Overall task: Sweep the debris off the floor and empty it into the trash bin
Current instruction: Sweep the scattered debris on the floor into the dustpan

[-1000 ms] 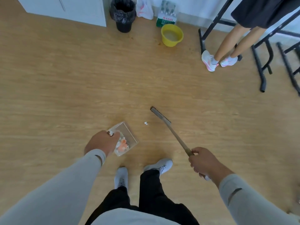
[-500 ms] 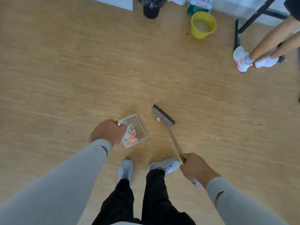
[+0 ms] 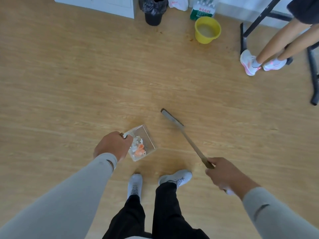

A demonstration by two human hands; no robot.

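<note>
Near the feet, the left hand (image 3: 112, 147) grips a dustpan (image 3: 141, 143) holding debris (image 3: 139, 149); the right hand (image 3: 224, 173) grasps the broom (image 3: 179, 130). Tilting the dustpan on the way to the bin (image 3: 152, 10) could spill scraps.

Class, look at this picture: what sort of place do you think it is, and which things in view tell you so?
Probably an office or workroom: wood-look floor, a white cabinet by the wall, a lined trash bin, and black metal table legs.

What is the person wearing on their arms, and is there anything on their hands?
Both arms wear long, close-fitting light grey sleeves ending at the wrists. The right sleeve shows a short dark mark on the forearm. The left hand and right hand are bare, without gloves.
</note>
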